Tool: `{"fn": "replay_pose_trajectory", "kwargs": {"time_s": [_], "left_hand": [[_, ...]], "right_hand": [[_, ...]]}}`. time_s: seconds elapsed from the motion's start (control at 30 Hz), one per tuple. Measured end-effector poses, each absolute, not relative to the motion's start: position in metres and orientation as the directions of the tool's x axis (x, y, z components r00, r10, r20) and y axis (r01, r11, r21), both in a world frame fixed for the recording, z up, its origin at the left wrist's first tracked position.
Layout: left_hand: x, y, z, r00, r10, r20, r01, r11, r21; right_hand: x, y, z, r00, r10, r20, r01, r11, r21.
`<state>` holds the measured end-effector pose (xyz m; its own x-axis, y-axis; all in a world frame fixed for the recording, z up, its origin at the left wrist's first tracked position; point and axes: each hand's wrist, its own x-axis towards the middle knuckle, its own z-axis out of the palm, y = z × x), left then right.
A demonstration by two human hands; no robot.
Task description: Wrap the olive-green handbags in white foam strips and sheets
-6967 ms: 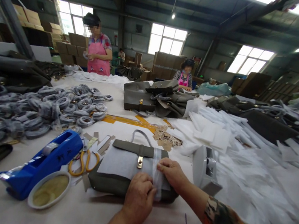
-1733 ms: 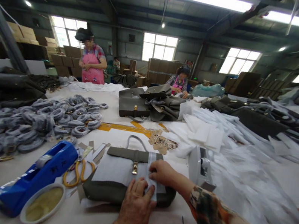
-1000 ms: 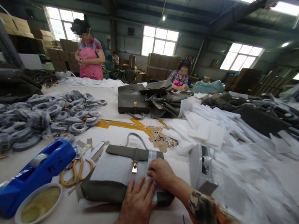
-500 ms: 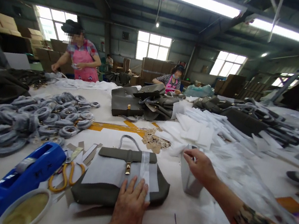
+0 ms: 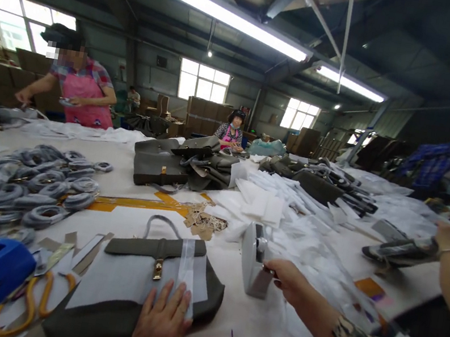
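Olive handbag (image 5: 109, 316), smooth-sided, bears a flat white sheet (image 5: 120, 277).

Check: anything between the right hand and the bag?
Yes: the grey dispenser, right of the bag, at the tips of the right hand. Between dispenser and bag, only tabletop shows. The left hand lies on the bag's front.

The left hand (image 5: 161, 324) lies spread on the front of a dark green bag (image 5: 96, 317) and its white sheet (image 5: 115, 282), while the right hand (image 5: 288, 280) is at a grey tape dispenser (image 5: 249, 273), with scissors (image 5: 30, 303) beyond the bag's left side.
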<state>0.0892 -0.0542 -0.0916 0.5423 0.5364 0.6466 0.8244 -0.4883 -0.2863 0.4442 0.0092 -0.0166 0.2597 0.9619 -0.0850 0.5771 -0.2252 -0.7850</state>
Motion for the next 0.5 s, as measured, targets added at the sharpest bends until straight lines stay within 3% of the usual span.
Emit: {"fn": "replay_pose_trajectory", "kwargs": {"time_s": [0.2,0.3,0.4,0.5], "left_hand": [[0.090,-0.051,-0.095,0.548,0.520,0.655,0.821,-0.483,-0.304],[0.089,-0.049,-0.097,0.543,0.521,0.658,0.827,-0.468,-0.311],[0.088,-0.048,-0.097,0.551,0.513,0.658,0.821,-0.473,-0.318],[0.089,-0.052,-0.093,0.549,0.540,0.638,0.823,-0.483,-0.300]], "right_hand": [[0.440,-0.026,-0.018,0.393,0.918,-0.043,0.469,-0.241,-0.850],[0.433,-0.044,-0.039,0.393,0.900,-0.187,0.380,-0.344,-0.858],[0.421,-0.054,-0.049,0.332,0.897,-0.292,0.363,-0.407,-0.838],[0.397,-0.058,-0.029,0.082,0.946,-0.314,0.271,-0.324,-0.907]]}}
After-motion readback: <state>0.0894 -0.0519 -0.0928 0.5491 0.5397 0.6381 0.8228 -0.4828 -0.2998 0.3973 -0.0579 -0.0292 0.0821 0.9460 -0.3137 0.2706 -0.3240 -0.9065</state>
